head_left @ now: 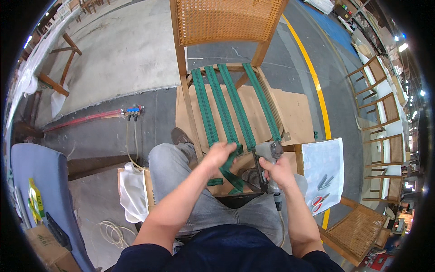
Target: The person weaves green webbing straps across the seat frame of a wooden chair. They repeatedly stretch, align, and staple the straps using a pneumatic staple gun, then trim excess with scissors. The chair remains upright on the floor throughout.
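Green webbing (pixel 226 119) runs in four strips across the open seat of the wooden chair frame (pixel 190 109) in front of me, from the rear rail beneath the cane back (pixel 224 20) toward the front rail by my knees. My left hand (pixel 219 154) is closed over the loose front end of one of the middle strips — fingers curled around it, the rest of the strap trailing down in a fold below my palm, between my legs. My right hand (pixel 278 172) is wrapped tight around the grip of a pneumatic staple gun (pixel 267 156), its grey head sitting at the front right part of the frame, just beside the end of the outermost strip; whether the nose actually touches the wood I cannot tell. The air hose (pixel 280 213) drops from the bottom of the handle past my right thigh.

The chair stands on flattened cardboard (pixel 294 113). To my right a white sheet (pixel 324 158) holds red-handled scissors (pixel 319 201) and some grey staple strips (pixel 324 182) — well apart from the gun. A white cloth (pixel 131 190) hangs at my left knee, and coiled cord (pixel 111 232) lies on the floor beneath it. Another cane seat (pixel 358 231) sits at my lower right.
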Demonstrator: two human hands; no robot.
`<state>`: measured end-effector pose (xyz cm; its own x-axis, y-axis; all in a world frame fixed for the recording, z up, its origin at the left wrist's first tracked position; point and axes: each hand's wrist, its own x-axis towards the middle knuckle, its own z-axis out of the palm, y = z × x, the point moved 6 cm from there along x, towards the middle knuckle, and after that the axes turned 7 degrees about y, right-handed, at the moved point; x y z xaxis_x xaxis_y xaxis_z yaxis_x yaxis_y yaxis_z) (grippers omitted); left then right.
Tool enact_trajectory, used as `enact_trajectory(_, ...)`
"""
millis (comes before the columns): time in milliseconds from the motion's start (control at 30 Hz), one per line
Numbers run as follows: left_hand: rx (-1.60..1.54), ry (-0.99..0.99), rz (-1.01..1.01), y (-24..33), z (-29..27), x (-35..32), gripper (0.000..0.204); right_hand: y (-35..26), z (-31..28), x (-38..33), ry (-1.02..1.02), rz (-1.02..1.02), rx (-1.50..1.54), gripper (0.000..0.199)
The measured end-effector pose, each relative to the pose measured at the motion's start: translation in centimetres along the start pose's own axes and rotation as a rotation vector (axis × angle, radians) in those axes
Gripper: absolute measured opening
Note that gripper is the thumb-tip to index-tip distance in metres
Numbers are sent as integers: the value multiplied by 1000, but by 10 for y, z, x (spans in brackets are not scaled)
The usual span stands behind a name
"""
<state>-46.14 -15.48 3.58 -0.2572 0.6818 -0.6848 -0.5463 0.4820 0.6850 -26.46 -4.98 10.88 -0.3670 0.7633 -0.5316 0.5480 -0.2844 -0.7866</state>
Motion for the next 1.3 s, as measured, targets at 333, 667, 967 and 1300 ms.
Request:
enact_trajectory(333,124,38,8,8,-21,65,38,15,32,21,-47,81,-156,17)
enact_trajectory(667,74,11,-28,9,-26,66,41,19,49,25,-74,89,-131,18)
enact_trajectory(967,91,-13,-56,7,-28,72,37,19,57,22,-49,101,-162,22)
enact_trajectory(1300,49,-34,-28,7,-29,71,36,9,74,8,-86,75,-239,27)
